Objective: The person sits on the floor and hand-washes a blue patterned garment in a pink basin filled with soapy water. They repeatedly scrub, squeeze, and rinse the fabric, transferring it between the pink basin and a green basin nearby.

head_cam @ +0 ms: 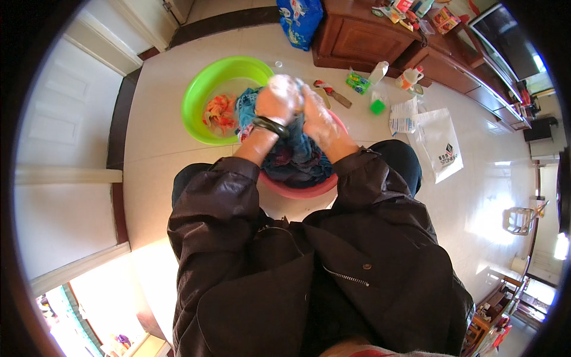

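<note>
My left hand, with a dark bangle at the wrist, and my right hand are close together above a pink basin. Both are soapy and blurred. Bunched wet cloth, blue and dark, fills the basin beneath them, and a blue patterned cloth hangs over its left side. Whether the fingers grip cloth is hidden by foam and blur. The bright green basin stands at the left, with an orange-red cloth lying in it.
Right of the basins on the tiled floor are a brush, a green packet, a white bottle, a jug with a red cap, a detergent bag and a white plastic bag. A wooden cabinet and blue bag stand beyond.
</note>
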Demonstrator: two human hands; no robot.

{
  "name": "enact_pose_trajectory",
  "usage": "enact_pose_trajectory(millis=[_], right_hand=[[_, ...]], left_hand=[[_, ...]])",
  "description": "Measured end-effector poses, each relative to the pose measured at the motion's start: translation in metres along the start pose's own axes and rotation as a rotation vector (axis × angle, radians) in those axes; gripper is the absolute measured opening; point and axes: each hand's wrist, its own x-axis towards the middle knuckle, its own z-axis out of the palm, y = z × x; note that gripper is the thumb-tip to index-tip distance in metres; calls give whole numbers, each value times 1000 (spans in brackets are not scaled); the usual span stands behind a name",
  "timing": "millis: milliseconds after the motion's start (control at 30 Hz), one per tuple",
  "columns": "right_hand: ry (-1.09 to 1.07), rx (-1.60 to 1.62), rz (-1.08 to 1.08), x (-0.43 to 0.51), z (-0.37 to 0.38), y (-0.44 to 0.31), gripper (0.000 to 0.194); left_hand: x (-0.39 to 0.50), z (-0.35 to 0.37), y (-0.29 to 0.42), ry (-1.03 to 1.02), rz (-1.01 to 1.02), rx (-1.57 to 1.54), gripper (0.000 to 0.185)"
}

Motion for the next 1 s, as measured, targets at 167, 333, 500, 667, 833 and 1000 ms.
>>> enact_pose_trajectory(millis=[167, 333, 500, 667, 833, 1000], right_hand=[[-62, -166, -271, -3, -20, 1, 62], [-44, 13, -420, -5, -1, 12, 79], [-128, 428, -107, -10, -14, -6, 79], [-246, 569, -65, -19, -8, -50, 80], [-282, 1379, 445, 2, -21, -45, 58], [109, 1018, 238, -3, -18, -36, 37]], left_hand=[[-28, 28, 36, 17, 237, 175, 25], [0, 2, 6, -73, -232, 26, 29], [-27, 28, 29, -55, 81, 66, 30], [16, -10, -41, 45, 342, 408, 18], [29, -21, -17, -57, -451, -725, 31], [16, -31, 6, -104, -200, -528, 27]])
